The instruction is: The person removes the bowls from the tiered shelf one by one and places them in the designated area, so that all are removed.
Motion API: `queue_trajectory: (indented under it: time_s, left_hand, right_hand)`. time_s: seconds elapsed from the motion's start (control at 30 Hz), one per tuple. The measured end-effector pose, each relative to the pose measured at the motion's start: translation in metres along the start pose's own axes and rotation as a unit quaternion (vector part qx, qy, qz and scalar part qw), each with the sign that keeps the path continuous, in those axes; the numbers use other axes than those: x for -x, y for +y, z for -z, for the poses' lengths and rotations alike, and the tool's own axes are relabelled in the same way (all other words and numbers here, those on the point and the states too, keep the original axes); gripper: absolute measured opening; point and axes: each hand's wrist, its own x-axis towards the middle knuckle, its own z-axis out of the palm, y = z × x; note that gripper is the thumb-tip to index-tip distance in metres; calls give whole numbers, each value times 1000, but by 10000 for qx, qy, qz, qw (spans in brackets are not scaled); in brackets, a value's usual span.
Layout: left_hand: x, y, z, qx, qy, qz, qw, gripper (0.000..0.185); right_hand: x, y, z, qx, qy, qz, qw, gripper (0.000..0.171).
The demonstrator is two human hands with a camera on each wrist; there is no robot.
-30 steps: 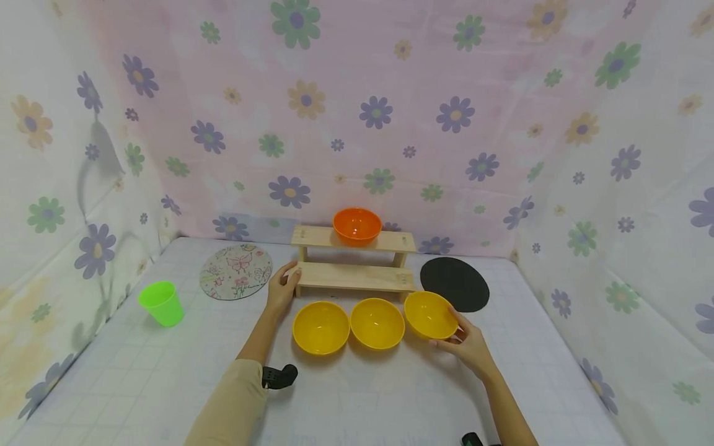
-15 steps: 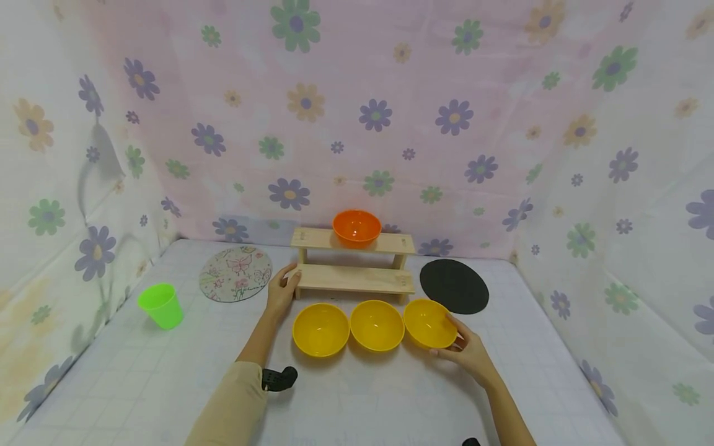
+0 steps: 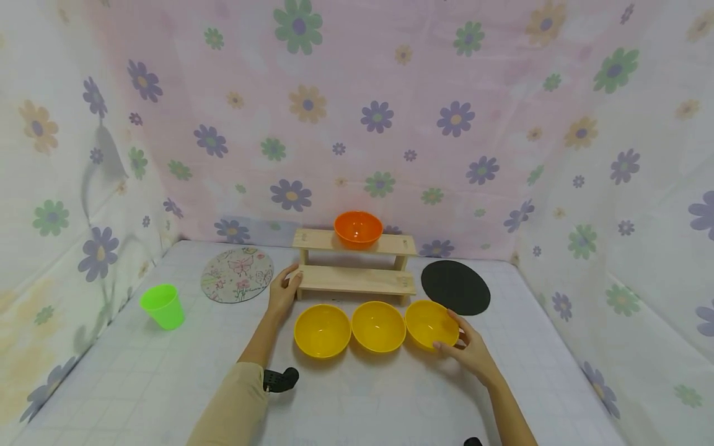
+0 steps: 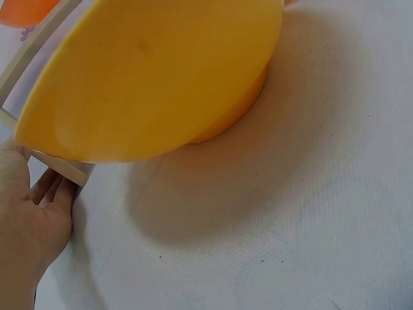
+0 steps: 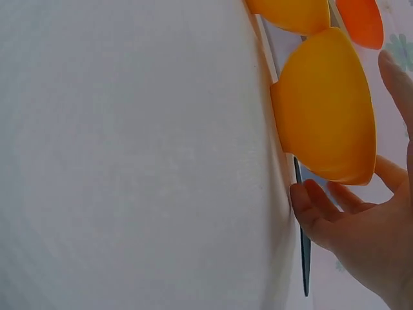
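Note:
Three yellow bowls stand in a row on the table: the left bowl (image 3: 322, 332), the middle bowl (image 3: 379, 328) and the right bowl (image 3: 429, 325). My right hand (image 3: 470, 352) is at the right bowl's right side. In the right wrist view the thumb (image 5: 397, 90) stands away from that bowl (image 5: 329, 110), and a finger is by its rim. Behind the row is a two-step wooden stand (image 3: 351, 280), with an orange bowl (image 3: 359, 230) on its upper step. My left hand (image 3: 283, 292) grips the left end of the lower step, thumb on top.
A round mat with a butterfly drawing (image 3: 237, 275) lies left of the stand, a black round mat (image 3: 455, 287) to its right. The green cup (image 3: 163, 306) is at the far left. Flowered cloth walls (image 3: 368, 80) enclose the table.
The right yellow bowl has come down onto the table, level with the other two. My right thumb has since loosened from its rim. The left hand keeps its place on the stand.

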Motion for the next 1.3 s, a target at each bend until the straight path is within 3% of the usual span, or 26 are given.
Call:
queue_trajectory:
  time_s: [0.2, 0.53, 0.77, 0.97, 1.13, 1.2, 1.3]
  left_hand:
    - [0, 1, -1, -12, -23, 8, 10000, 42]
    - [-3, 1, 1, 25, 1, 61, 10000, 43]
    - [-1, 1, 2, 56, -73, 64, 9999, 44]
    - [11, 23, 6, 328, -401, 67, 9986, 44]
    - [19, 34, 6, 215, -393, 38, 9990, 44]
    - [18, 34, 6, 210, -362, 47, 9991, 44]
    - [10, 18, 4, 160, -284, 23, 9995, 44]
  right_hand:
    - [-5, -4, 2, 63, 404, 132, 9991, 72]
    - [-25, -20, 8, 75, 1011, 1110, 9886, 64]
    - [-49, -49, 6, -236, 742, 1383, 9873, 70]
    - [-72, -80, -5, -477, 406, 1350, 9889, 71]
    - [-88, -111, -14, -631, 229, 1535, 9859, 69]
    - [-95, -119, -18, -617, 177, 1624, 9846, 69]
    - [-106, -128, -23, -727, 63, 1585, 9847, 70]
